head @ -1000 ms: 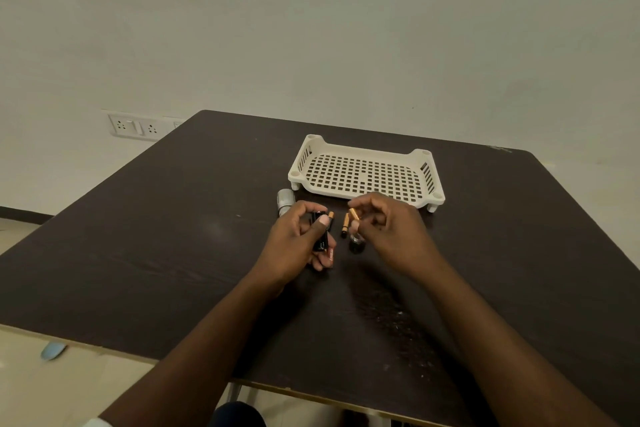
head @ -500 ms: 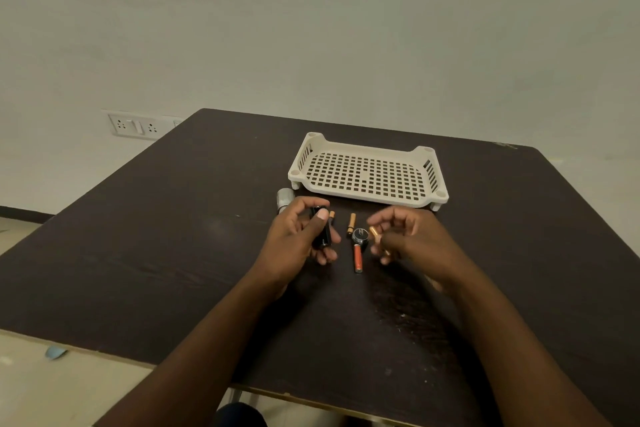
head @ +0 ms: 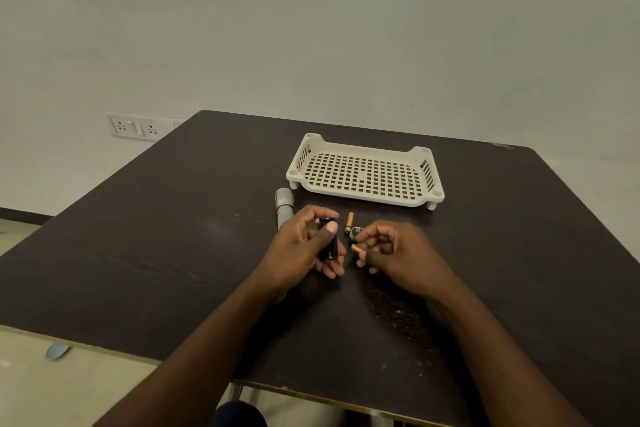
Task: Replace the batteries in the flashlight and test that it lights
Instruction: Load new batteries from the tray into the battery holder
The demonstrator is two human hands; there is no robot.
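Holding a black battery holder [head: 328, 243] upright in the left hand [head: 304, 246], the person is working over the near middle of the dark worktop [head: 138, 253] in the head view, the one view there is. The thumb is pressing on the holder's upper face while the curled fingers are cupping it from behind and below. The right hand [head: 391, 250] is pinching a copper-topped battery [head: 356, 248] between thumb and fingertips, its end pointing left toward the holder and just beside it, not yet touching. The step in hand looks like seating this battery into a slot; doing it well probably means checking polarity against the slot's marking, keeping the holder steady with the left thumb clear of the open channel, and pushing against the spring end first so the cell is not popping out. Both forearms are reaching in from the bottom of the frame, converging, wrists slightly raised. Another battery [head: 349, 220] is lying on the worktop just beyond the hands, with a round dark cap [head: 356, 231] beside it. The silver flashlight body [head: 284, 204] is lying behind the left hand, partly hidden. A white perforated tray [head: 360, 198] is sitting further back.
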